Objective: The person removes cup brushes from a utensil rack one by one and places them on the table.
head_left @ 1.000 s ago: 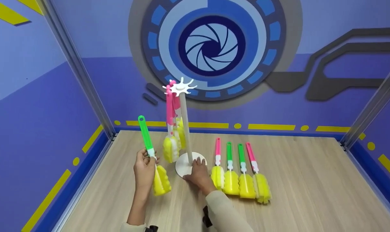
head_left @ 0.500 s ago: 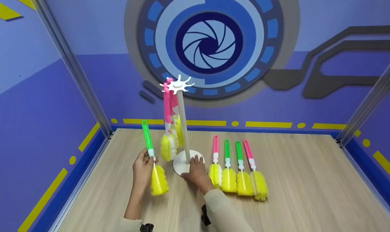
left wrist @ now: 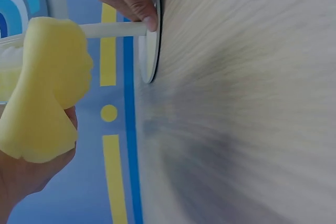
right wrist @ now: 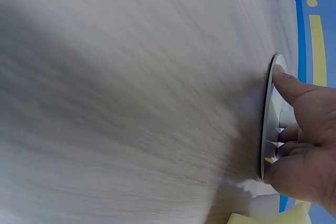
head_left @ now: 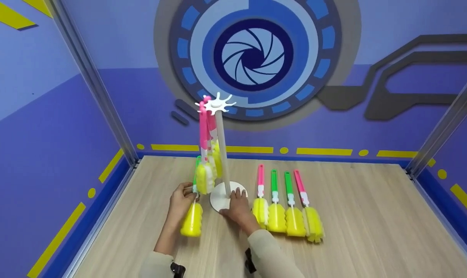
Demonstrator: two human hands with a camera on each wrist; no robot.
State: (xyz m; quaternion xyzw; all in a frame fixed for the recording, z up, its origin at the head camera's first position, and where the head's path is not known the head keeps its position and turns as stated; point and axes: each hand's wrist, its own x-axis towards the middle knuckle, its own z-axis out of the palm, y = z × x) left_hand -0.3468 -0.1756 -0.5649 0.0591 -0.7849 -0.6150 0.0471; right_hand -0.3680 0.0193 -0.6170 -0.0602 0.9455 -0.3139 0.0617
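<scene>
My left hand point(head_left: 182, 201) pinches a green-handled bottle brush with a yellow sponge head point(head_left: 192, 220) at its neck. The brush stands nearly upright, sponge down, its handle top partly behind hanging brushes. In the left wrist view that sponge head point(left wrist: 47, 87) covers much of the hand. A white stand point(head_left: 222, 154) has a round base and a star of hooks point(head_left: 216, 105) on top. Pink-handled sponge brushes point(head_left: 203, 131) hang from its left hooks. My right hand point(head_left: 239, 208) presses on the stand's base point(right wrist: 269, 114), fingers spread beside the pole.
Right of the stand, several sponge brushes point(head_left: 277, 218) with pink and green handles lie in a row on the wooden table point(head_left: 372, 224). A blue patterned wall point(head_left: 256, 135) closes off the back, with metal posts point(head_left: 90, 77) at the corners.
My left hand has moved right, toward the stand, bringing the green brush nearer to the hanging brushes; its handle top now sits lower in view. The right hand stays on the base.
</scene>
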